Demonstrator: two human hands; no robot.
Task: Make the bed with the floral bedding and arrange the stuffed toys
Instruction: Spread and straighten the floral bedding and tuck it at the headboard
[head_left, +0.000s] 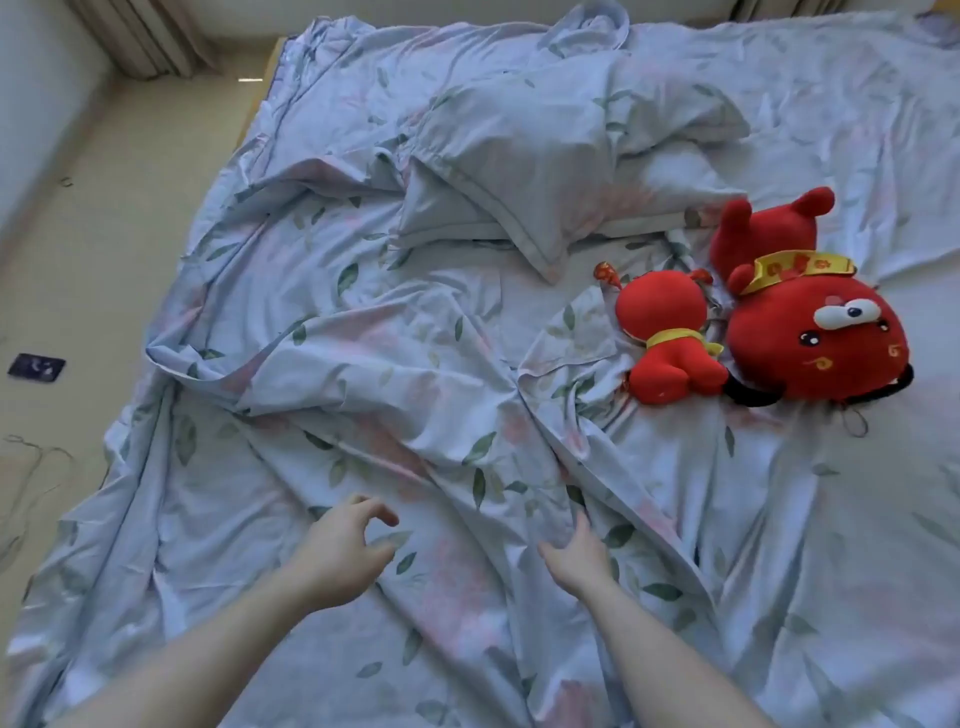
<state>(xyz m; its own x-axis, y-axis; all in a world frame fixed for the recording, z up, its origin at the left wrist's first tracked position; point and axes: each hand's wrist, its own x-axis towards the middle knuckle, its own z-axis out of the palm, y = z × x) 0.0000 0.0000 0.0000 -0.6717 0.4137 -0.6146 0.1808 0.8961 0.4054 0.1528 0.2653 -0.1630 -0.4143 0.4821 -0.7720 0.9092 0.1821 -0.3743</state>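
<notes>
Head view, left to right: at nine o'clock a dark flat object (36, 367) lies on the pale floor (119, 218), well apart from the bed, with thin cords (31, 467) trailing on the floor just below it at about eight o'clock. A curtain (140, 36) hangs at eleven o'clock in the far corner.

The floral bedding (363, 374) covers the bed from the left edge across the whole middle, rumpled into ridges and folds, with one thick fold running from about nine o'clock toward the centre. At seven o'clock the left hand (343, 551) hovers just over the bedding, fingers curled loosely like a claw and gripping nothing. Just to its right, near six o'clock, the right hand (576, 556) rests low against the bedding with fingers stretched forward and relaxed, its fingertips touching the foot of a raised crease; it holds nothing.

Toward twelve o'clock a pillow (524, 156) in matching floral cloth lies tilted on the bedding, one corner pointing down toward the centre.

At three o'clock two red stuffed toys lie side by side on the bed. The small stuffed toy (665, 332) rests face down, touching the large stuffed toy (810, 332) to its right, which lies with its head toward the viewer, eyes visible and a yellow band across it.
</notes>
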